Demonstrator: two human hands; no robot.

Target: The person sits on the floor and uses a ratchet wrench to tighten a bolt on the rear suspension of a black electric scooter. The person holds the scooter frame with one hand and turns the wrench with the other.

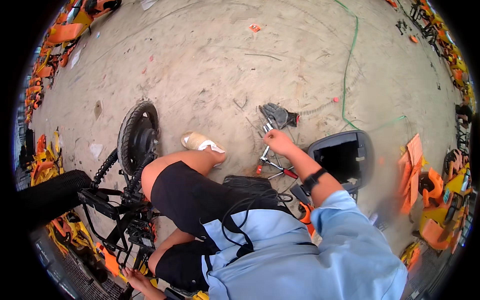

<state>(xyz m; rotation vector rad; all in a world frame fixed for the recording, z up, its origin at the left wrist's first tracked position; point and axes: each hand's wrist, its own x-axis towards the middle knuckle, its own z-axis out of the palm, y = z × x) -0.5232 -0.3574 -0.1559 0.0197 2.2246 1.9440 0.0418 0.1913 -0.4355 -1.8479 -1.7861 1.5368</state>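
My right hand (279, 142) reaches down to a pile of hand tools on the floor, fingers pinched at a silver metal tool (268, 127). Close to it lie a red-handled ratchet (289, 173) and a silver tool with a red end (259, 169). A grey and black work glove (278, 115) lies just beyond. At the lower left, my left hand (137, 279) has its fingers curled at the black frame (122, 220) of a partly stripped scooter. What exactly they grip there is partly hidden. The scooter's wheel (139, 131) with its black tyre stands left of my knee.
An open black plastic compartment (341, 159) sits right of the tools. Beside my foot lies a dark ribbed piece (247, 184). Orange panels (411, 167) and yellow-orange scooters (440, 220) line the right side. A green line (348, 65) crosses the dusty floor.
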